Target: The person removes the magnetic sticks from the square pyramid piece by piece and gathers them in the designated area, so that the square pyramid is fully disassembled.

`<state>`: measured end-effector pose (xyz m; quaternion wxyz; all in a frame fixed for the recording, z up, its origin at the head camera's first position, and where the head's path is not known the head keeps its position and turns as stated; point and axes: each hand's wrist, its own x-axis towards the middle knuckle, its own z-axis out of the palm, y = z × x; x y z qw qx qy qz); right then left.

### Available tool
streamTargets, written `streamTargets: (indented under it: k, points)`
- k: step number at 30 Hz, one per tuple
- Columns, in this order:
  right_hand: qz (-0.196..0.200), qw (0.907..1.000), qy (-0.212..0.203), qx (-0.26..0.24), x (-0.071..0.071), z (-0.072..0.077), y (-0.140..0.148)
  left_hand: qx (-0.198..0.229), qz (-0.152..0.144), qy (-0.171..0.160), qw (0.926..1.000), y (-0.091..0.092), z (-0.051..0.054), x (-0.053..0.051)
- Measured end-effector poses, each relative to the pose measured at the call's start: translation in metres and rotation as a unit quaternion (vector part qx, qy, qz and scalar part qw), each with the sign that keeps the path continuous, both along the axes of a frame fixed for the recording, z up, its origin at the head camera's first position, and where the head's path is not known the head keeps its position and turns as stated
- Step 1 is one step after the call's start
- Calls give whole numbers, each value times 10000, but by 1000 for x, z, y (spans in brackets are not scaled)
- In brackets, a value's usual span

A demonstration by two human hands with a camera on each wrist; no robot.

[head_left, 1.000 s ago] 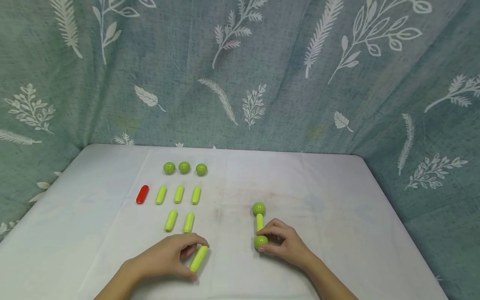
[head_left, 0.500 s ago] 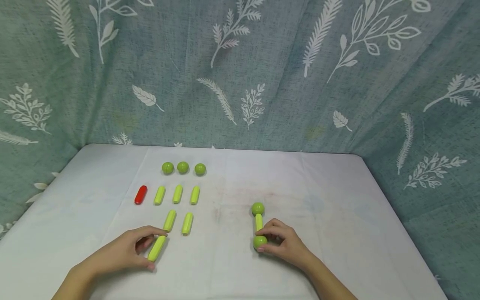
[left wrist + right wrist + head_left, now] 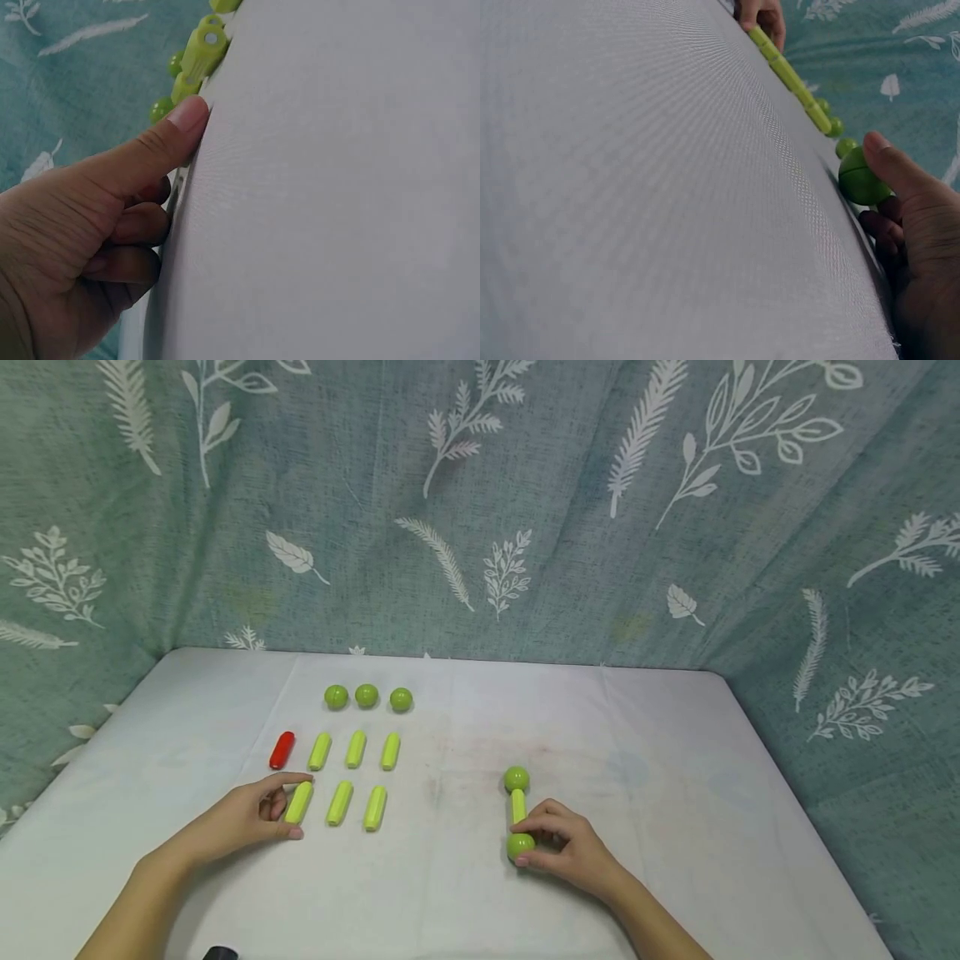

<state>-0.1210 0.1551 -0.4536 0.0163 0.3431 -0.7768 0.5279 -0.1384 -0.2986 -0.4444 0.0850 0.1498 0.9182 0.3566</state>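
Observation:
My left hand (image 3: pixel 251 818) pinches a yellow-green magnetic stick (image 3: pixel 298 803) lengthwise between thumb and forefinger, at the left end of the nearer row. Beside it lie two like sticks, one in the middle (image 3: pixel 340 802) and one on the right (image 3: pixel 375 808). At the right, my right hand (image 3: pixel 566 847) holds a green ball (image 3: pixel 521 846) between thumb and fingers. That ball is at the near end of another yellow-green stick (image 3: pixel 518 806), partly covered by my fingers, and a second green ball (image 3: pixel 517 778) is at its far end. The left wrist view mostly hides the held stick behind the thumb (image 3: pixel 187 116).
Behind the nearer row lie a red stick (image 3: pixel 282 750) and three yellow-green sticks, one of them in the middle (image 3: pixel 356 749). Three green balls, the middle one (image 3: pixel 367 696) among them, form the farthest row. A black object (image 3: pixel 221 953) shows at the bottom edge.
My left hand has carried its stick leftward, then farther from me, to the left end of the nearer row. The right hand stays on the near ball.

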Motion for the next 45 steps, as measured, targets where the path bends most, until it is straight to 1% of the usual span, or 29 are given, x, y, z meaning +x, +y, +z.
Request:
streamTargets:
  k: [5,10,14,17,19,21,23,25,28,30,32,33,36,38,41,43,44,45]
  points:
    - [2,10000,-10,27,0,1,0,225,53,-56,9997,-1,-1,-3]
    - [11,10000,49,23,1,2,1,485,173,21,9987,-1,-3,0]
    - [142,9998,115,-27,1,1,1,645,386,211,9969,3,-6,7]
    - [238,9996,134,-49,0,0,2,780,449,490,9947,11,-7,13]
    - [278,9995,132,-58,0,-1,2,980,377,727,9918,20,-6,15]
    - [325,9993,151,-62,0,-1,2,1116,307,977,9885,33,-3,16]
    - [365,9992,163,-66,-1,-1,3,1286,198,1138,9849,49,0,16]
    - [402,9990,190,-52,0,-1,3,1426,28,1223,9822,69,2,16]
    - [415,9989,194,-30,0,-1,3,1648,-417,1285,9770,98,2,14]
    - [407,9990,183,-14,-1,-1,2,1714,-741,1305,9737,118,2,11]
    - [434,9990,119,-22,-1,-1,2,1666,-991,1284,9726,136,0,6]
    - [448,9989,97,-24,0,-1,2,1612,-1060,1213,9737,144,-1,3]
    - [534,9985,121,-67,-1,-1,3,1262,-1190,992,9798,167,-2,-9]
    - [572,9983,121,-79,-2,0,3,945,-1232,845,9842,179,-3,-16]
    - [670,9976,131,-87,-2,1,4,546,-1373,700,9865,194,-5,-24]
    - [724,9973,123,-77,-2,2,4,317,-1448,668,9867,199,-5,-25]
    - [740,9971,162,-60,-2,2,4,264,-1477,663,9865,201,-5,-25]
    - [715,9974,118,-52,-1,2,4,235,-1481,673,9864,202,-6,-25]
